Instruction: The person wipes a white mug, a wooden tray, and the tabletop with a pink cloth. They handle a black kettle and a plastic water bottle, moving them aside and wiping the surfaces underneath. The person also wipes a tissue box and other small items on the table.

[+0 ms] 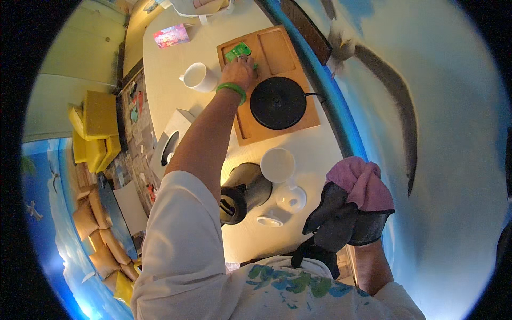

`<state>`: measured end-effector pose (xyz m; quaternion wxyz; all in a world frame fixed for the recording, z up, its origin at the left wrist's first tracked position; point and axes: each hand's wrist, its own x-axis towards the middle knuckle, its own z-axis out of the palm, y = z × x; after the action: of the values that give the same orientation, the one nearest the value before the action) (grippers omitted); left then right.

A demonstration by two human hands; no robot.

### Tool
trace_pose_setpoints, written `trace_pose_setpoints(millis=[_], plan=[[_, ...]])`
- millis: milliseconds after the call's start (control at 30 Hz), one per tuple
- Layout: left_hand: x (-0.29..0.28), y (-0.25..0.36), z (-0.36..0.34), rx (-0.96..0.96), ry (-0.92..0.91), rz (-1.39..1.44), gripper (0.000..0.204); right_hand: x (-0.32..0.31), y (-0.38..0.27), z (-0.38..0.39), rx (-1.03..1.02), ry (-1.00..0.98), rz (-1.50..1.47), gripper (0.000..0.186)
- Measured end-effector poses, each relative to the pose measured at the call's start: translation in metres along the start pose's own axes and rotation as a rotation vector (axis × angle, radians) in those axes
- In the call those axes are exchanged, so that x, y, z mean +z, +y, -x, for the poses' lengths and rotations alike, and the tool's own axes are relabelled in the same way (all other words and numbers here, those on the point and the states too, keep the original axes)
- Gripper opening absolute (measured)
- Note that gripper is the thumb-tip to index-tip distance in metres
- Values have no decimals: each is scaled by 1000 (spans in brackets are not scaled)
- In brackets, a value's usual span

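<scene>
My left hand (240, 72), with a green bracelet, reaches onto the wooden tray (236, 133), its fingers curled on small green packets (237, 50); exactly what they grip is partly hidden. A round black kettle base (278, 102) sits on the tray, and a white mug (198, 77) stands left of it. My right hand (357, 229) is mostly hidden in a dark grey cloth (333, 218) and a purple cloth (362, 186) that it holds up at the table's right side. Below the tray are a dark kettle (253, 184), a white cup (278, 165) and small white ceramic pieces (290, 199).
A white box-like object (173, 128) lies under my left forearm. A pink box (171, 36) and a white container (200, 6) are farther back on the pale table (168, 74). Yellow chairs (98, 128) stand left, and a painted wall (442, 133) bounds the right.
</scene>
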<state>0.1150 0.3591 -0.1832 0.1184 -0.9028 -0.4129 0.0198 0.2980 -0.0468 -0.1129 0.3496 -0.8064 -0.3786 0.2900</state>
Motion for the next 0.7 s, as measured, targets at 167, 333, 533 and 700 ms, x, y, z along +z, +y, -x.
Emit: trace_pose_setpoints(millis=[167,333,533,700], plan=[[72,-26,-24,-87,-94,112,43,0,-15,-8,-60,-98,0,73],[58,-48,-46,78,-635,194,31,10,-20,-13,-329,-24,345,78],[-4,-61,-28,-80,-231,201,64,1,-63,-22,-69,-217,433,85],[-40,-107,5,-285,-407,32,110,9,-18,-15,-267,-80,514,84]])
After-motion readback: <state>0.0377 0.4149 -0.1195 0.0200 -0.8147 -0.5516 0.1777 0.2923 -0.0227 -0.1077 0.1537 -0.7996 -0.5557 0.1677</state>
